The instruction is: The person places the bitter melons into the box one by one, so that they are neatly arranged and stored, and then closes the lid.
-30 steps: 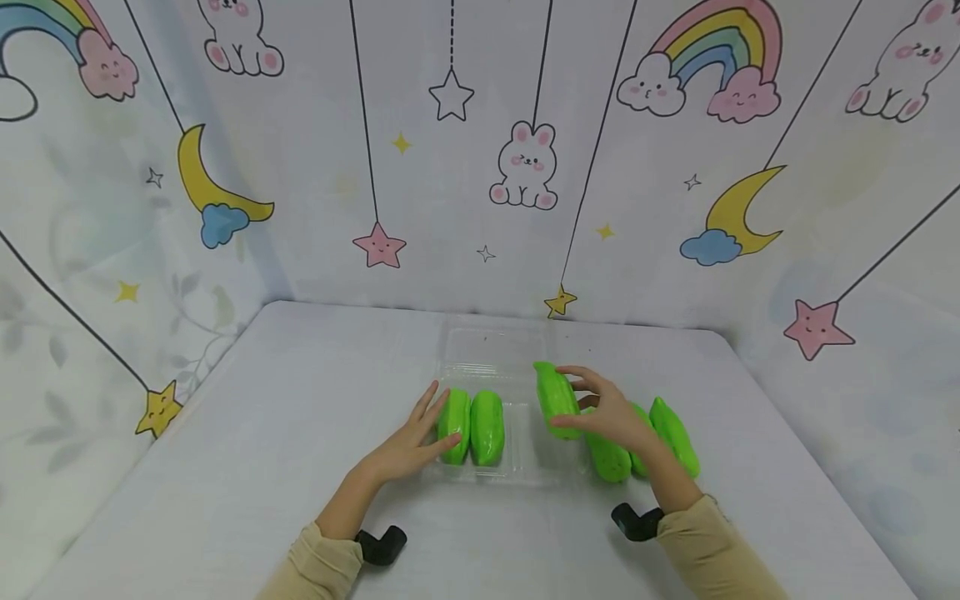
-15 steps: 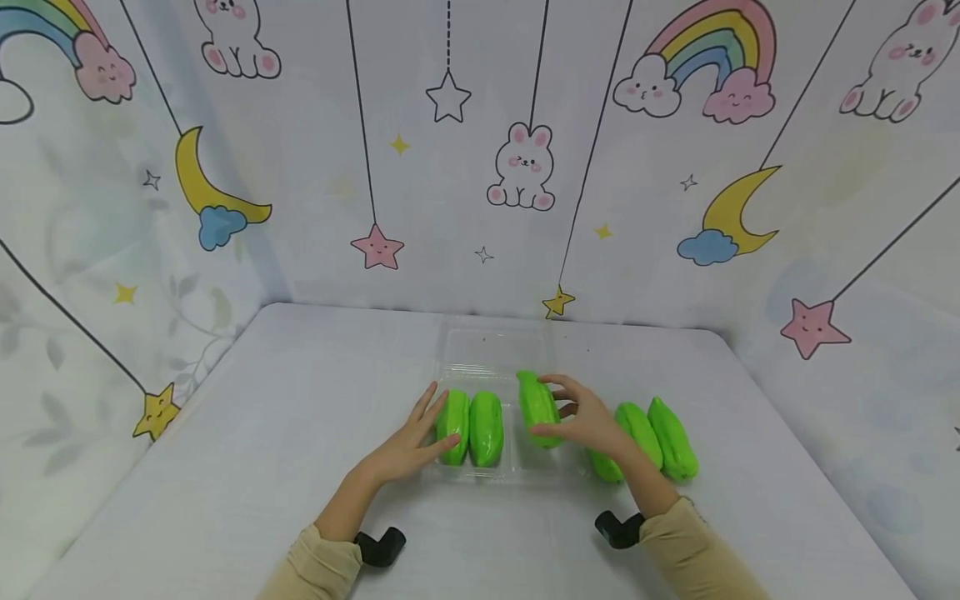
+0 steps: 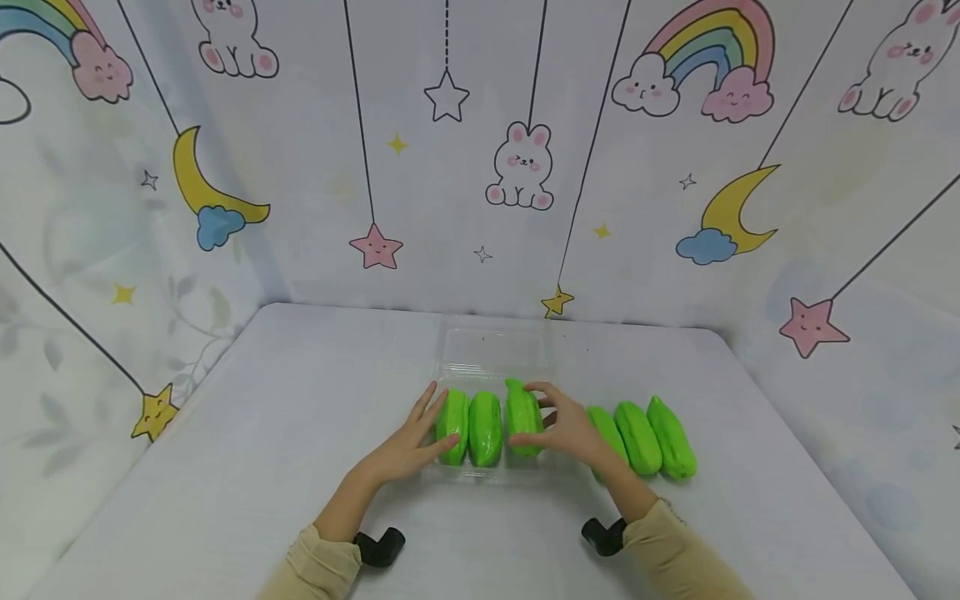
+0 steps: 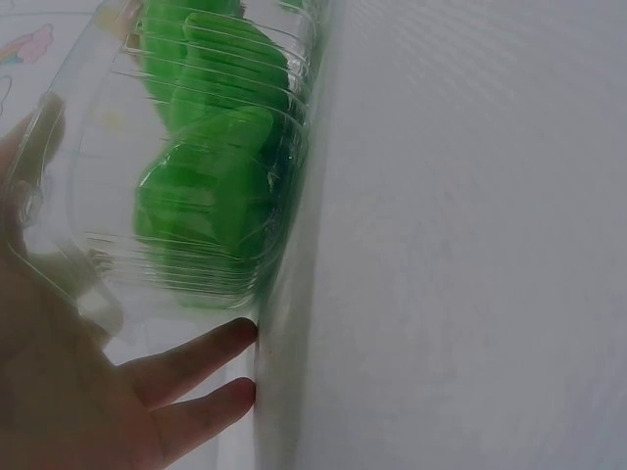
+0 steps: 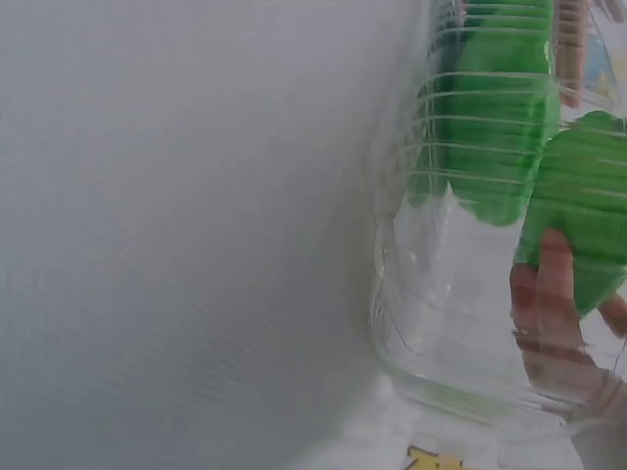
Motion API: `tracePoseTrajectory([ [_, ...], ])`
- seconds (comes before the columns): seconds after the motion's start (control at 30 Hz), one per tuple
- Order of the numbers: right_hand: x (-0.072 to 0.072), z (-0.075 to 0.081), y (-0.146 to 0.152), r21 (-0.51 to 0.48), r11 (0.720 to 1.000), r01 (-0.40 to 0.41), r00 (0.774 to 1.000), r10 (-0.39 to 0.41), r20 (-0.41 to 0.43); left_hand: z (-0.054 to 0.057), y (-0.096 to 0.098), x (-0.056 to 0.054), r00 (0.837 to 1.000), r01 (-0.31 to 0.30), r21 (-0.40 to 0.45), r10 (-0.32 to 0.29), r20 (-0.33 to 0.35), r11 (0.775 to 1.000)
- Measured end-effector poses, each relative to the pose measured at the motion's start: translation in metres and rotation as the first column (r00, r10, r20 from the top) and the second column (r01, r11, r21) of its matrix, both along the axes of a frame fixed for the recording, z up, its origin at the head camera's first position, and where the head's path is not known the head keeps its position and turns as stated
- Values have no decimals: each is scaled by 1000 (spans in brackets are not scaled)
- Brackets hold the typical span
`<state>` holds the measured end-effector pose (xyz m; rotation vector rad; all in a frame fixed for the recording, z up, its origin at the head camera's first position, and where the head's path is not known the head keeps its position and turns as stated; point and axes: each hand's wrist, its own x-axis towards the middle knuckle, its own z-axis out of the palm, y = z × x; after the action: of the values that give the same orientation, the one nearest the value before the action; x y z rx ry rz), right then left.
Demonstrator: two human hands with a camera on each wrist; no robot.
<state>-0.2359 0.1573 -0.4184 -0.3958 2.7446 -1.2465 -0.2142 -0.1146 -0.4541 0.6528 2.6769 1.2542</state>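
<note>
My right hand (image 3: 568, 429) grips a long, bright green toy vegetable (image 3: 521, 415), rather like a cucumber with a pointed tip, over the right part of a clear plastic box (image 3: 558, 477). Thumb and fingers hold it from either side, seen through the clear wall in the right wrist view. Two similar green toy vegetables (image 3: 486, 427) lie side by side in the box's left part. At the box's left side, my left hand (image 3: 405, 447) has its fingers spread and fairly straight. In the left wrist view, two of its fingertips (image 4: 235, 336) meet the white surface beside the box wall.
Three more green toy vegetables (image 3: 639, 437) lie in a row on the white table (image 3: 322, 375), right of the box. The clear lid (image 3: 495, 343) lies folded back behind it. A printed cloth wall (image 3: 450, 183) stands behind the table.
My right hand has carried the green toy vegetable left and slightly down, from the box's right edge to beside the two inside. My left hand has kept its place.
</note>
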Motion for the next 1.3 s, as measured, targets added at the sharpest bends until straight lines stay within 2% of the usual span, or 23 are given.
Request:
tracePoseTrajectory([
  [0.13,0,-3,-5,46,999,11,1000,-10,-17,-1,0,0,1000,-2,0,2,-2,1000],
  [0.33,2,-5,-9,65,998,8,999,-5,-40,-1,0,0,1000,-1,0,1,4,1000],
  [0.67,3,-13,-13,195,980,-34,994,54,-99,-1,0,0,1000,-8,3,8,4,1000],
  [0.8,4,-15,-14,238,970,-47,993,72,-97,0,0,0,1000,-2,6,2,15,1000],
  [1.03,7,-14,-15,240,969,-63,993,84,-82,2,0,1,1000,-5,5,5,21,1000],
  [1.3,10,-9,-17,251,967,-50,994,72,-79,-1,0,0,1000,-7,1,7,12,1000],
])
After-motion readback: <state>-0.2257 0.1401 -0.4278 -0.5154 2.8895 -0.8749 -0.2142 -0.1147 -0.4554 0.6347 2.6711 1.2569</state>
